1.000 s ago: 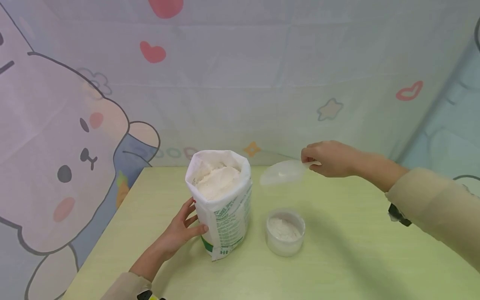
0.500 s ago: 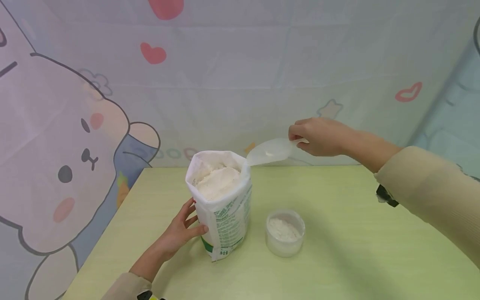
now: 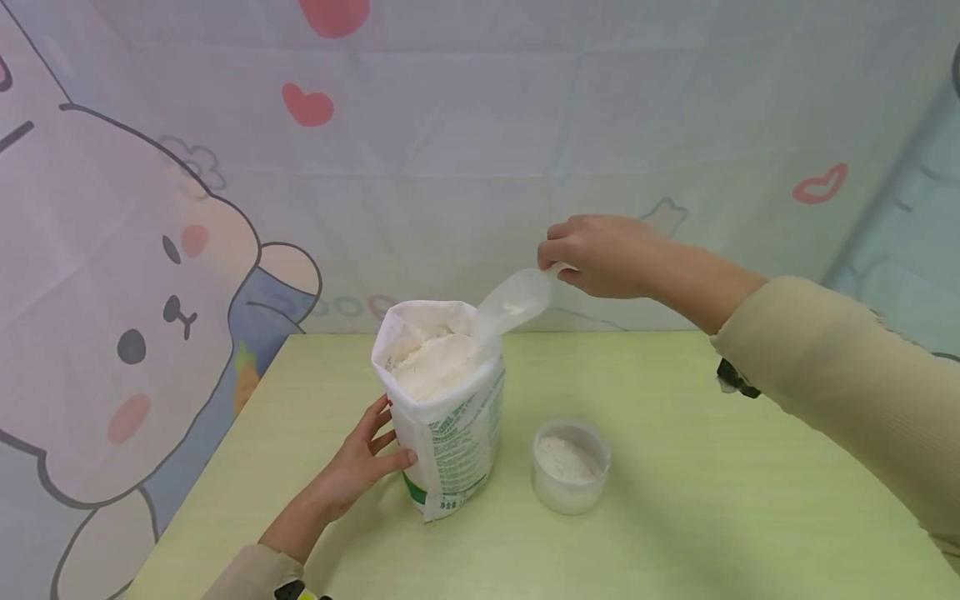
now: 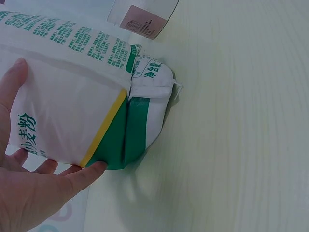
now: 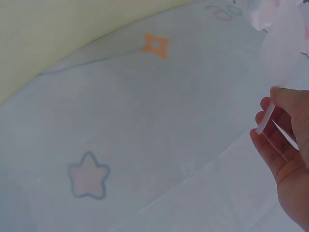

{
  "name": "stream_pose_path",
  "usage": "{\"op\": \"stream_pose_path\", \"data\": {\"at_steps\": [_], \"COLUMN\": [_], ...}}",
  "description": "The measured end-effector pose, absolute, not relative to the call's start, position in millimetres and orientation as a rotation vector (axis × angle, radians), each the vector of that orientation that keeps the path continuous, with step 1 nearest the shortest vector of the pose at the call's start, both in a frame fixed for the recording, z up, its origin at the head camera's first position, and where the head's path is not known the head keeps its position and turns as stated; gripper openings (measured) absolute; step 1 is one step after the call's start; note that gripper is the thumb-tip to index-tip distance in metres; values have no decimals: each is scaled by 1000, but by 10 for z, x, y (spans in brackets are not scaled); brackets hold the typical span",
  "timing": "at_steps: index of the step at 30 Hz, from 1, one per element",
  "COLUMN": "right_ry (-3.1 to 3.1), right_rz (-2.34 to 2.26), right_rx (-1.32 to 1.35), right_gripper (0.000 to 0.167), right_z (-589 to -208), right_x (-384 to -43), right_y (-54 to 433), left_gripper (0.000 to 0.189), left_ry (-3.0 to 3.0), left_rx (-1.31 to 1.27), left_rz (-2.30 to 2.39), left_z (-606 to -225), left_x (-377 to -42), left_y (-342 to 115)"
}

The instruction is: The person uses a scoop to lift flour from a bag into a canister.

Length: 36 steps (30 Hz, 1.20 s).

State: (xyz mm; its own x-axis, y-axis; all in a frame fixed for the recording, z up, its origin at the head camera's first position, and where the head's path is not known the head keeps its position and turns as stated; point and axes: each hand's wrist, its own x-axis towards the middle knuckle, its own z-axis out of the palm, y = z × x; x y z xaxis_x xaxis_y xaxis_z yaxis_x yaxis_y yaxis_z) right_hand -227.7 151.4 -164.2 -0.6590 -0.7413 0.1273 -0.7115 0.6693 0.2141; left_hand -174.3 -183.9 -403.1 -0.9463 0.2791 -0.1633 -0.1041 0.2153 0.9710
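Observation:
An open white bag of flour [image 3: 453,442], printed in green, stands upright at the table's back. My left hand [image 3: 356,471] rests on its left side, fingers and thumb spread; the left wrist view shows the fingertips touching the bag [image 4: 63,106]. My right hand [image 3: 600,254] pinches the thin handle of a translucent plastic scoop [image 3: 517,302] between thumb and fingers. The scoop slants down to the left, its tip inside the right side of the bag's mouth. In the right wrist view the scoop [image 5: 282,46] points at the bag, which is partly cut off.
A round translucent tub [image 3: 570,492] with some flour in it stands on the pale green table [image 3: 712,467], right of the bag. Behind the table hangs a cloth [image 3: 450,125] printed with a cartoon rabbit and hearts.
My right hand has moved left and up with the scoop, bringing it from beside the bag to its mouth, then tipping it downward. The left hand, bag and tub stay put.

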Motion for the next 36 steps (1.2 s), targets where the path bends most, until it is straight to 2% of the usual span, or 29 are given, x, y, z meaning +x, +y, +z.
{"op": "stream_pose_path", "data": {"at_steps": [26, 36], "right_ry": [-2425, -2435], "right_rz": [-743, -768], "right_rx": [1299, 1317], "right_gripper": [23, 27], "right_z": [-1865, -1978], "right_x": [-2243, -2216], "right_y": [829, 710], "left_gripper": [92, 91], "left_ry": [2183, 2181], "left_rx": [184, 189], "left_rz": [1795, 1789], "left_z": [-4060, -4042], "left_x": [-1755, -1731], "left_y": [-1819, -1804]}}
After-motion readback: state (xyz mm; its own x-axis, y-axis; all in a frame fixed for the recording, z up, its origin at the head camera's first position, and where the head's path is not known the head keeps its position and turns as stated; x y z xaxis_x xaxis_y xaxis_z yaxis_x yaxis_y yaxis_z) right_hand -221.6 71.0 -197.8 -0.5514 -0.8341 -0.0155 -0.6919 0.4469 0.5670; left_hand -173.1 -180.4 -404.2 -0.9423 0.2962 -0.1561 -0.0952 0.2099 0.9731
